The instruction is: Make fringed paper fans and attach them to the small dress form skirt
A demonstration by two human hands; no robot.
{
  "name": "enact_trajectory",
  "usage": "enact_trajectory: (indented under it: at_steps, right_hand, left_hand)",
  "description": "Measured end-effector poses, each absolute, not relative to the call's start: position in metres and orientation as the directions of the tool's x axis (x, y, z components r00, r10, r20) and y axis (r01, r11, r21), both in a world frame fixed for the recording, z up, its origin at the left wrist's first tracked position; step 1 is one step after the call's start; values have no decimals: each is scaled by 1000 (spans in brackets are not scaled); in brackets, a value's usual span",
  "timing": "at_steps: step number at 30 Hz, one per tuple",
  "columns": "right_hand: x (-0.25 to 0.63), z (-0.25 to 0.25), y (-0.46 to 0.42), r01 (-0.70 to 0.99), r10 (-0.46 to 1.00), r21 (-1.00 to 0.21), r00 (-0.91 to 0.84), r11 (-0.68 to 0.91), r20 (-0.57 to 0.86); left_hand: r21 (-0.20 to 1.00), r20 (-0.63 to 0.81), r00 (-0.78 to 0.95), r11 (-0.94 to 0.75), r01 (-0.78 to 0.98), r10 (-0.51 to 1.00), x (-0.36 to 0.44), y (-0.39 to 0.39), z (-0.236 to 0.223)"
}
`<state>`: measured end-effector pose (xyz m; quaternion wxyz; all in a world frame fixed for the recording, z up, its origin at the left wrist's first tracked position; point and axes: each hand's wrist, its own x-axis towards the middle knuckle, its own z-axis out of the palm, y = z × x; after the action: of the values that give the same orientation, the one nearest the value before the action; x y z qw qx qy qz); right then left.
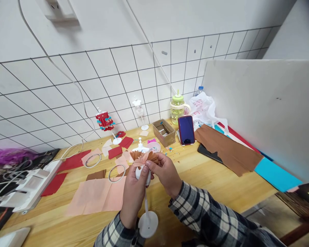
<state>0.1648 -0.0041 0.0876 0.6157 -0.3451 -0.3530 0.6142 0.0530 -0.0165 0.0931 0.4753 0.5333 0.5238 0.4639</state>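
Observation:
A small white mannequin (148, 224) on a thin stand with a round base is in front of me. My left hand (133, 197) is closed around its body, thumb pointing up. Gathered brown and peach crepe paper (142, 159) fans out around its upper part. With thumb and fingers, my right hand (167, 174) pinches the right side of this pleated paper. The fingertips behind the paper are hidden. Peach paper sheets (95, 195) and a tape roll ring (117, 174) lie left of my hands.
A mannequin in a red ruffled dress (105, 121) and a bare white mannequin (139, 111) stand near the wall. A cardboard box (164, 132), phone (186, 130) and green-lidded jug (177, 109) are behind. Brown crepe paper (227, 151) lies right; a power strip (31, 188) lies left.

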Motion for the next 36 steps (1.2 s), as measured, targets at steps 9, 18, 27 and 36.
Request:
enact_trajectory:
  at_steps: [9, 18, 27, 36]
  right_hand:
    - [172, 89, -4, -419, 999, -907, 3, 49, 52]
    - [178, 75, -7, -331, 988, -940, -100, 78, 117]
    - [195, 103, -16, 499, 727, -631, 2, 594, 686]
    - [189, 105, -12, 541, 762, -660, 53, 521, 646]
  left_hand:
    - [999, 2, 45, 0, -49, 999, 51, -18, 85]
    - [984, 98, 57, -105, 144, 994, 46, -20, 84]
    - [945, 161, 98, -182, 272, 982, 40, -16, 71]
    - [838, 226, 100, -246, 486, 969, 34, -20, 72]
